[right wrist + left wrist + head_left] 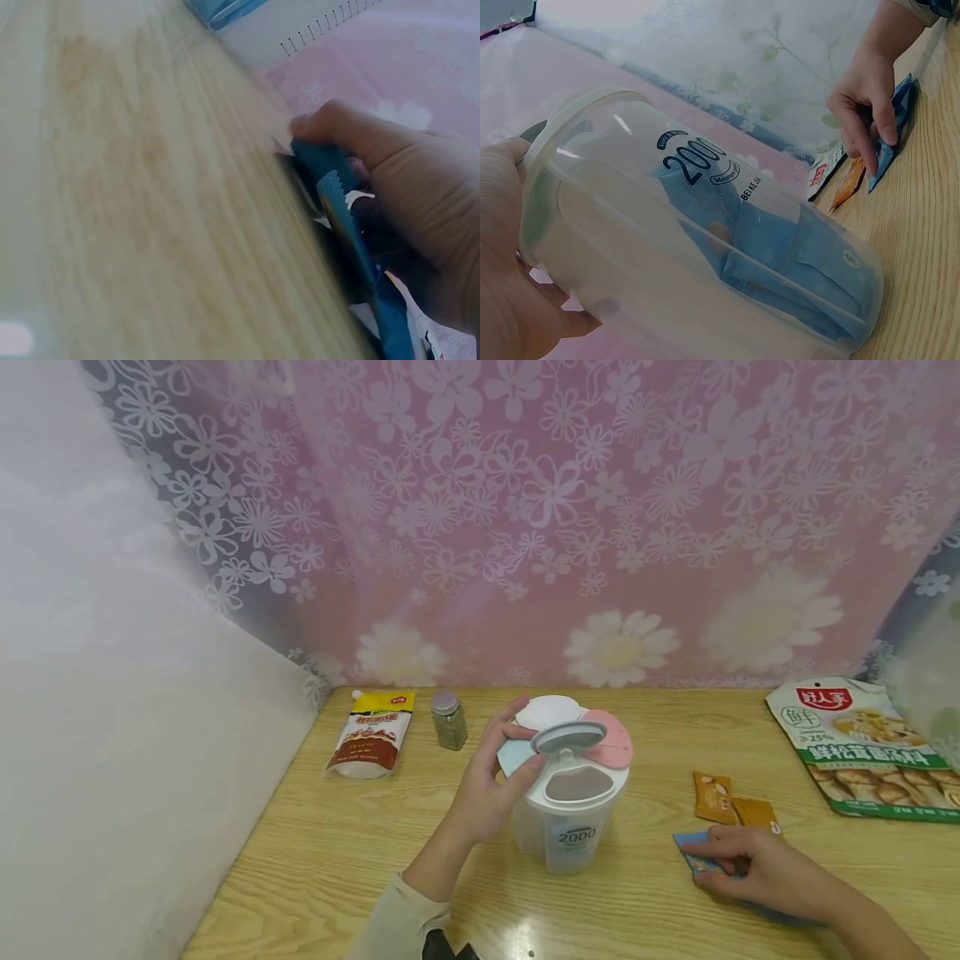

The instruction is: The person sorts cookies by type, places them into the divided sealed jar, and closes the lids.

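- the container (568, 822) is clasped near its rim by the spread left grip (486, 783)
- a blue packet (691, 840) is pinched by the nearly closed right grip (767, 868)

A person's left hand (486, 797) grips the top of a translucent container (573, 843), its grey flap (567, 737) raised, on a wooden table (315, 852), while the right hand (780, 870) pinches a blue packet (691, 839) beside two orange packets (714, 797). A small jar (449, 724) sits before a floral pink backdrop (480, 543).
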The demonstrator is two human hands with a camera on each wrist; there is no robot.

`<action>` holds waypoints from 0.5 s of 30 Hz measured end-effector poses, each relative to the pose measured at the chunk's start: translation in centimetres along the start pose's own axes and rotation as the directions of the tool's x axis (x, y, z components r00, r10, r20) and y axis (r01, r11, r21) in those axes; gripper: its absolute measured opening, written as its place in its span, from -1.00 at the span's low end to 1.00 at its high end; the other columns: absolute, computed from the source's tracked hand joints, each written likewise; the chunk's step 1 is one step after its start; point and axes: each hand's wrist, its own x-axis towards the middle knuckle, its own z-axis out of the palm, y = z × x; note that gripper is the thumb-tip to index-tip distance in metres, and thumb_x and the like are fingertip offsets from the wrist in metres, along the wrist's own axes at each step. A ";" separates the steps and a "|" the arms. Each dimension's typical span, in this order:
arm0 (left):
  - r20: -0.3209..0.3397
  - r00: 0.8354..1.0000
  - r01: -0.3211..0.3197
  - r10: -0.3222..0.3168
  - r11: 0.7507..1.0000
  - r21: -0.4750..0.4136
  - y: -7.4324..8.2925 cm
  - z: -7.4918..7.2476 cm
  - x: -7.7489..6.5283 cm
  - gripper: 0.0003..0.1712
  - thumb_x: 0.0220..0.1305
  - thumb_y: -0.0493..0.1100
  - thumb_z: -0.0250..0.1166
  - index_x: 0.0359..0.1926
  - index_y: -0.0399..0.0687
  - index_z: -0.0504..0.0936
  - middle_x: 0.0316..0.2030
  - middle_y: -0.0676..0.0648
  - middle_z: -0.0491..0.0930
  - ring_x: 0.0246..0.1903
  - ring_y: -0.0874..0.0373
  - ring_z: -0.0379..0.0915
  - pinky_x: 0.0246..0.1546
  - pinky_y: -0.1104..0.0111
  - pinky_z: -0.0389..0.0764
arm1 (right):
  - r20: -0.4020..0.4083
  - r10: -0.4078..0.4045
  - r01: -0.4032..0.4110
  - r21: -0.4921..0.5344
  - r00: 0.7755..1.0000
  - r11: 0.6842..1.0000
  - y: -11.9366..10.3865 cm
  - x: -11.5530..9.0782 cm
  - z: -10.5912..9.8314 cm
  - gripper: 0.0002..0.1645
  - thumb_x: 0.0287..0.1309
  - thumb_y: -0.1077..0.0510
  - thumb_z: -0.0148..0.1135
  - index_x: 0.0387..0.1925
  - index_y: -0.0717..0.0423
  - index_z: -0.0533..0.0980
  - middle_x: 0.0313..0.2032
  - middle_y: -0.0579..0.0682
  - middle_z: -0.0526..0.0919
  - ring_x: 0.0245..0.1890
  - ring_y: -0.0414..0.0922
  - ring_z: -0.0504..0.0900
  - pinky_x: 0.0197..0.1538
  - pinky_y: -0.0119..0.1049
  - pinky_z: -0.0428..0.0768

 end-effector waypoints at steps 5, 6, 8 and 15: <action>0.000 1.000 0.010 -0.010 1.000 -0.009 0.1 0.1 0.0 -0.76 0.36 -0.13 0.22 -0.02 -0.08 0.47 0.53 0.01 0.09 0.49 0.02 0.08 0.32 -0.06 0.31 | -0.083 -0.066 0.063 -0.032 0.994 0.997 0.2 0.0 0.2 -0.66 0.11 0.43 0.34 -0.13 0.02 0.73 -0.46 -0.29 0.46 -0.55 -0.42 0.31 -0.52 -0.52 0.40; -0.002 1.000 0.009 -0.009 1.000 -0.008 0.1 0.0 0.0 -0.76 0.36 -0.13 0.22 -0.01 -0.07 0.47 0.52 0.03 0.10 0.49 0.02 0.08 0.32 -0.06 0.31 | -0.099 -0.074 0.071 -0.036 0.992 0.997 0.3 0.0 0.2 -0.64 0.09 0.44 0.36 -0.16 -0.01 0.74 -0.47 -0.29 0.45 -0.54 -0.43 0.30 -0.53 -0.53 0.38; -0.003 1.000 0.009 -0.009 1.000 -0.007 0.1 0.0 0.0 -0.76 0.36 -0.12 0.22 -0.01 -0.07 0.47 0.51 0.08 0.11 0.49 0.03 0.08 0.33 -0.05 0.30 | -0.135 -0.048 0.037 -0.085 0.990 0.996 0.2 0.1 0.2 -0.65 0.04 0.38 0.43 -0.16 -0.04 0.73 -0.48 -0.30 0.41 -0.54 -0.46 0.26 -0.54 -0.52 0.34; -0.004 1.000 0.007 -0.007 1.000 -0.014 0.0 0.0 0.0 -0.76 0.36 -0.13 0.22 -0.02 -0.09 0.46 0.52 0.01 0.10 0.48 0.02 0.08 0.32 -0.06 0.32 | -0.125 0.346 -0.368 -0.356 0.930 0.859 -1.4 -0.2 -1.4 -0.23 -0.15 -0.29 0.53 0.17 -0.22 0.60 0.17 0.37 0.57 0.25 0.09 0.55 -0.02 -0.40 0.61</action>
